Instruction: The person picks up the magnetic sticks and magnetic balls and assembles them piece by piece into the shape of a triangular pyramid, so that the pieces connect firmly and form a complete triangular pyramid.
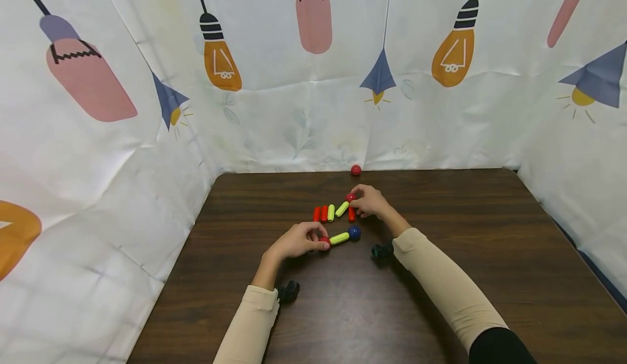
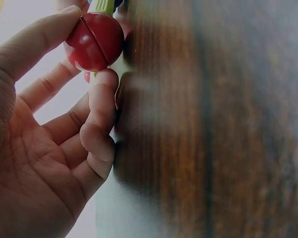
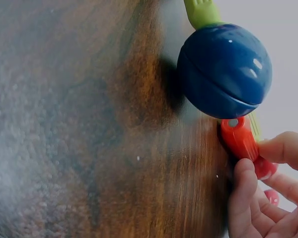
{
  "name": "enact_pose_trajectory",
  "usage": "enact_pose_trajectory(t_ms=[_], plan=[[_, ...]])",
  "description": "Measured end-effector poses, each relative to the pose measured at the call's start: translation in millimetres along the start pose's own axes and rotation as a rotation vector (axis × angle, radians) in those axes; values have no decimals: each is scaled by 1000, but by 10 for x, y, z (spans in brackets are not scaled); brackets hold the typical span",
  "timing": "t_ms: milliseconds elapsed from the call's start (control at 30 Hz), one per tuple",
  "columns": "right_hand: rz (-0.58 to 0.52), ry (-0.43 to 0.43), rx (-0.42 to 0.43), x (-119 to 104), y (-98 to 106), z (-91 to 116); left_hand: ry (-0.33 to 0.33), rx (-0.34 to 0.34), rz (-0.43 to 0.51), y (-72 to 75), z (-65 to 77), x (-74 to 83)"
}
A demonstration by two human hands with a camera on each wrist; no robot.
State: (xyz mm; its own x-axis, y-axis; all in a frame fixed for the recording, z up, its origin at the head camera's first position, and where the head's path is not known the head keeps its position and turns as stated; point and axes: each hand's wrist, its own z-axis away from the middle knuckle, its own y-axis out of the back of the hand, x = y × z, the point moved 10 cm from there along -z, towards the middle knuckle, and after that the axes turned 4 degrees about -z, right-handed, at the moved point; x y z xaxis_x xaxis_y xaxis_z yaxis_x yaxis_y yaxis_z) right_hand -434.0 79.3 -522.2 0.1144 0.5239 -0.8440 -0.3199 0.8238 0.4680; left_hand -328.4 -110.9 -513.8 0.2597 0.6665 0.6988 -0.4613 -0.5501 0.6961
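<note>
My left hand [image 1: 300, 240] grips a red ball [image 2: 95, 42] between thumb and fingers. That ball joins a yellow-green magnetic rod [image 1: 339, 238], whose other end meets a blue ball [image 1: 355, 232]. Farther back, my right hand [image 1: 370, 201] pinches a red magnetic rod [image 3: 238, 139], its metal tip facing the blue ball in the right wrist view. A second red ball [image 1: 350, 197] sits at the rod's far end, by the fingertips. Another yellow-green rod [image 1: 342, 209] slants from this ball; the fingers partly hide the joint.
Left of the right hand, two red rods [image 1: 324, 214] and a yellow-green rod [image 1: 331, 213] lie side by side. A lone red ball [image 1: 356, 170] rests at the back edge of the brown table [image 1: 441, 201]. Printed white cloth [image 1: 313, 119] hangs behind.
</note>
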Motion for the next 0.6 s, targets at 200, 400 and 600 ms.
enact_pose_trajectory(t_ms=[200,400,600], plan=[[-14,-24,0,23,-6,1,3,-2,-2,-7,-1,-11],[-20,-56,6,31,-10,-6,-4,-2,8,-6,-6,-10],[-10,-90,25,46,2,-13,1,-3,8,-5,-6,-15]])
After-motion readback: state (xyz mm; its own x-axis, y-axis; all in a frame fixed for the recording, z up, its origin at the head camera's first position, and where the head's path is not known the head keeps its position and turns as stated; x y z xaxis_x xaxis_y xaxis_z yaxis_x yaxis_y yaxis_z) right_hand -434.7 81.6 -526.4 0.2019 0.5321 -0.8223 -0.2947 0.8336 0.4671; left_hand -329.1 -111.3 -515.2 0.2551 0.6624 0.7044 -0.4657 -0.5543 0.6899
